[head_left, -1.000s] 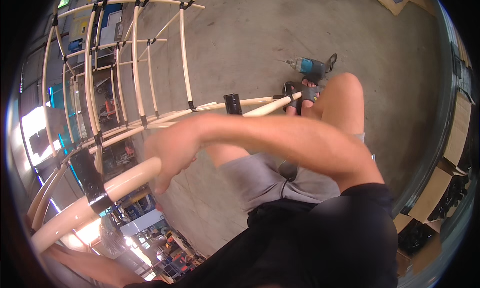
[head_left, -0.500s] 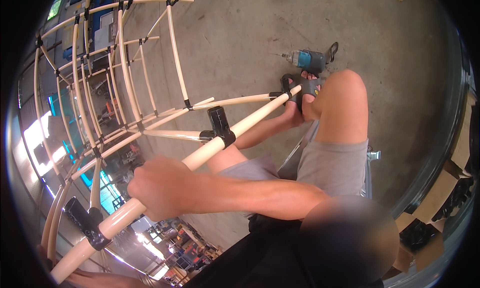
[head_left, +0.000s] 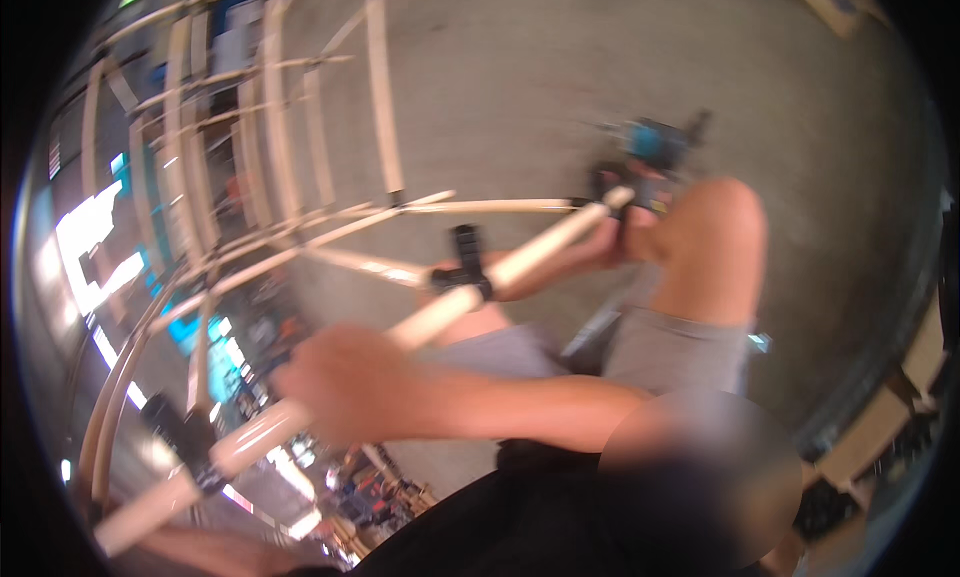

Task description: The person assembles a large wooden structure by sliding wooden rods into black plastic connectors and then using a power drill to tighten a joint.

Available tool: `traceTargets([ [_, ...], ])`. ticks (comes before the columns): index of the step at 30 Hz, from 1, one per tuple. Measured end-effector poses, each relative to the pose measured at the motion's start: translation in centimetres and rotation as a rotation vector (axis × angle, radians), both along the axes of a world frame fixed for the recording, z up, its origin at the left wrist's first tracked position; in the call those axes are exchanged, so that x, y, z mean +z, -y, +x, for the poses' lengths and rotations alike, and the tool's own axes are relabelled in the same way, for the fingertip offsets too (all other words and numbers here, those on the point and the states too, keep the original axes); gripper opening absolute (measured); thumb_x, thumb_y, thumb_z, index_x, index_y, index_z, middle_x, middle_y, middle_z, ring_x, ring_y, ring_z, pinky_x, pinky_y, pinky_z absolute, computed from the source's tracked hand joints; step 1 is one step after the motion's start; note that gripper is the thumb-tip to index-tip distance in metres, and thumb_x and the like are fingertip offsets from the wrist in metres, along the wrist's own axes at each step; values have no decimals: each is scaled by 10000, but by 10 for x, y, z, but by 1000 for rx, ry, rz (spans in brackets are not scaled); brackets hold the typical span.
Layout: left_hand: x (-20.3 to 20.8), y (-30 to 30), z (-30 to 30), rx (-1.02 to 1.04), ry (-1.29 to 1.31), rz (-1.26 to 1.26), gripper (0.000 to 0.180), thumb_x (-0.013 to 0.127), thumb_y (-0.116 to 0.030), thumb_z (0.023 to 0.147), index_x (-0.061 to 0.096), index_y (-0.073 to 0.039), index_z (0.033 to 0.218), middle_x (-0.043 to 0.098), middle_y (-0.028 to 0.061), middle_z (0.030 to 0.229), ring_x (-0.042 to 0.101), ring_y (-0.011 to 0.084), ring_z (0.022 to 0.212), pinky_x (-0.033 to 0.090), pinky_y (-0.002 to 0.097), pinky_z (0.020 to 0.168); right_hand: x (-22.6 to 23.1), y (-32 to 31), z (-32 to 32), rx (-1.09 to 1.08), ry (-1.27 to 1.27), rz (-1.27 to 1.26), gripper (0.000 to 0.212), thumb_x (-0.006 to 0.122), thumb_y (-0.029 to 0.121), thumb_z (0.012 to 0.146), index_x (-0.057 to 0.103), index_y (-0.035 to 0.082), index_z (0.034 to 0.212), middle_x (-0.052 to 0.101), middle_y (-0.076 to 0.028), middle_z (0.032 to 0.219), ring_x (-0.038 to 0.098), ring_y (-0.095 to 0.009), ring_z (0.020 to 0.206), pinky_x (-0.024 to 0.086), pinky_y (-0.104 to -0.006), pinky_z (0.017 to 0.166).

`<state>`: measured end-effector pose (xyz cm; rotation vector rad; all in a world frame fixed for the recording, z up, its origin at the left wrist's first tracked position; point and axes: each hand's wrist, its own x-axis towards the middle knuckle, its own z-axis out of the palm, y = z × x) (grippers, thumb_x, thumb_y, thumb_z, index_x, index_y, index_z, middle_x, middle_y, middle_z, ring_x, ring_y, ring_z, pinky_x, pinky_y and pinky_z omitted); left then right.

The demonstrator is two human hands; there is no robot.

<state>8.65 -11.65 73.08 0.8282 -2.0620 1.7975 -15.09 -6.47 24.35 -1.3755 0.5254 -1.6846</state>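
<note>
My right hand (head_left: 350, 385) is closed around a long beige pipe (head_left: 555, 239), which slants from the lower left up towards my feet. Black joints clamp this pipe on either side of the hand: one joint (head_left: 465, 267) beyond it and another joint (head_left: 190, 445) nearer the lower left. Crosspieces tie the pipe to a large frame of beige pipes (head_left: 383, 107) with black joints, standing at the left. My left forearm (head_left: 215, 549) enters at the lower left. The left hand lies behind the pipe's near end, its fingers hidden. Motion blurs the whole picture.
A teal and black power drill (head_left: 655, 145) lies on the concrete floor (head_left: 520, 77) by my sandalled feet. My bare knee (head_left: 715, 227) rises right of the pipe. Cardboard (head_left: 865, 442) with black pieces sits at the lower right, and cluttered shelving (head_left: 370, 492) shows below.
The view has swung, so the frame, legs and drill appear slightly farther right and lower. My right hand keeps its hold on the pipe.
</note>
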Motion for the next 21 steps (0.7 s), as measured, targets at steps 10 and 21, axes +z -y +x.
traceTargets([
  [10, 25, -34, -81, -10, -6, 217, 177, 577, -95, 904, 600, 28, 1029, 639, 97, 934, 629, 185, 851, 485, 304, 749, 9, 18, -56, 407, -120, -15, 264, 743, 250, 760, 627, 42, 875, 654, -157, 716, 660, -366, 749, 509, -469, 681],
  [21, -25, -42, -117, 98, -240, 572, 252, 481, -90, 1002, 528, 35, 1215, 634, 114, 1116, 623, 232, 1034, 455, 378, 973, 48, 25, -44, 292, 20, -150, 353, 728, 238, 780, 564, -9, 972, 648, -170, 719, 650, -381, 754, 491, -479, 687],
])
